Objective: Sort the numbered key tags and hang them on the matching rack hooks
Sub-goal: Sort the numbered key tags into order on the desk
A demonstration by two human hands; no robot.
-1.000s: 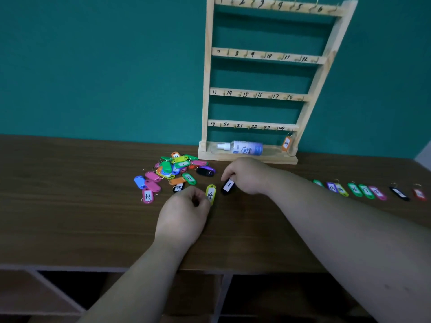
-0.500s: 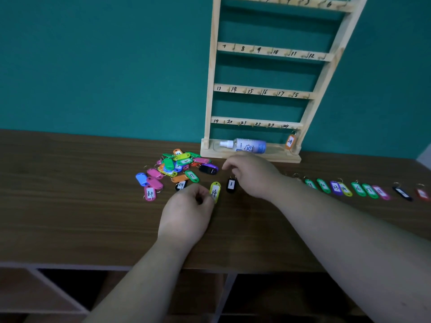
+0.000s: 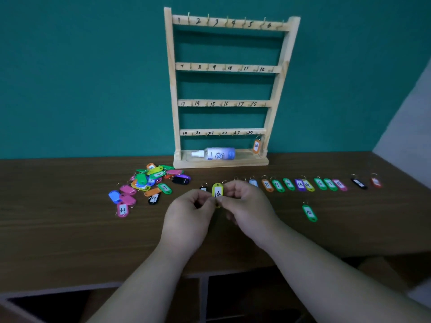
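Observation:
A yellow tag marked 14 stands upright between my two hands, just above the table. My left hand and my right hand both pinch its lower end. A black tag lies on the table just behind my left hand. The wooden rack stands at the back with hooks numbered 1 to 24. An orange tag 24 hangs on its bottom right hook. A heap of unsorted tags lies to the left. A row of sorted tags runs to the right.
A white spray bottle lies on the rack's base. A green tag 10 lies apart, in front of the row. The brown table ends in a front edge near me, with open shelf bays below.
My left hand has lifted the yellow tag 14 off the table. My right hand has let go of the black tag and come over to pinch the yellow tag too.

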